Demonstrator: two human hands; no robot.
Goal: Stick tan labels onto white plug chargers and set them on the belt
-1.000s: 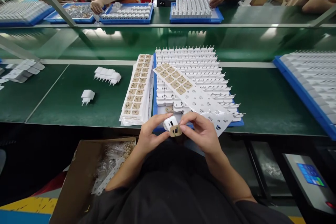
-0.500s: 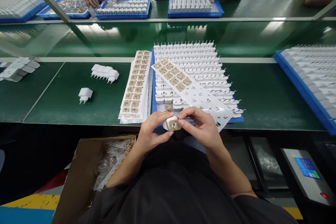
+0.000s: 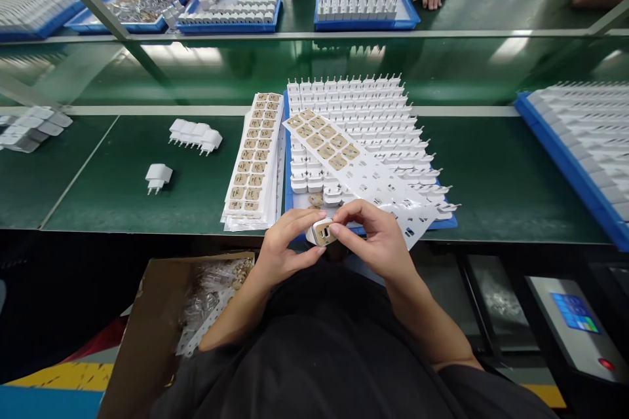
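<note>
Pressed flat since a second ago: tan sticker (image 3: 325, 233), earlier hanging loose off right hand (image 3: 378, 245), now on port face of glossy white charger (image 3: 316, 234), pinched between left hand (image 3: 285, 249) and right, at 6 o'clock of blue tray (image 3: 289, 200) on green table (image 3: 491, 177); both hands closed narrow.

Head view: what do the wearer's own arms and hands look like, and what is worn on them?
Both the left hand and the right hand are bare: no gloves, rings or finger cots show. The forearms are uncovered, with no watch or wrist strap visible. Short dark sleeves of a black top begin near the elbows. Nails look short and unpainted, though small in the picture.
</note>
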